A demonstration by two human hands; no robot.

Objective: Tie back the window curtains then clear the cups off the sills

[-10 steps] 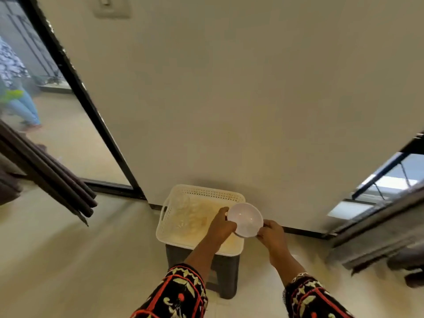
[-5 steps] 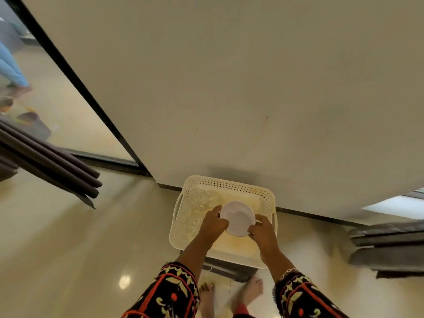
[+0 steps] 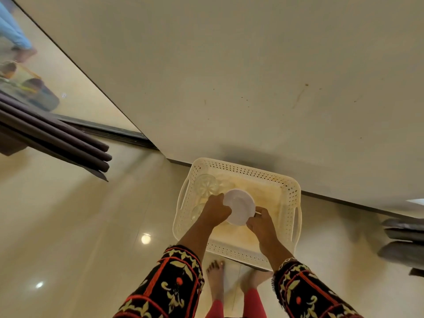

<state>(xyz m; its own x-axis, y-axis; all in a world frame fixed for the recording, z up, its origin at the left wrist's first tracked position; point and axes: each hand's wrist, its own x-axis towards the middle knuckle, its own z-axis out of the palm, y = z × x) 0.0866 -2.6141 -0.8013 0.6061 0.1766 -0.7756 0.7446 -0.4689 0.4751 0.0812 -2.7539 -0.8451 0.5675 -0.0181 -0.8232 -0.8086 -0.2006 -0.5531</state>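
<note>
A white cup with its opening facing up is held low inside a cream perforated basket that stands by the wall. My left hand grips the cup's left rim. My right hand grips its right side at what looks like the handle. Clear glass cups lie in the basket's left part, partly hidden behind my left hand. A dark gathered curtain hangs at the left, and another curtain shows at the right edge.
The basket rests on a dark stool, mostly hidden under it. My bare feet stand on the glossy tile floor just in front. A glass door at the left shows another person's legs outside. The plain wall rises right behind the basket.
Both hands have carried the white cup from above the basket's right rim down into the basket. My view has tilted down and closer, and my feet have come into sight.
</note>
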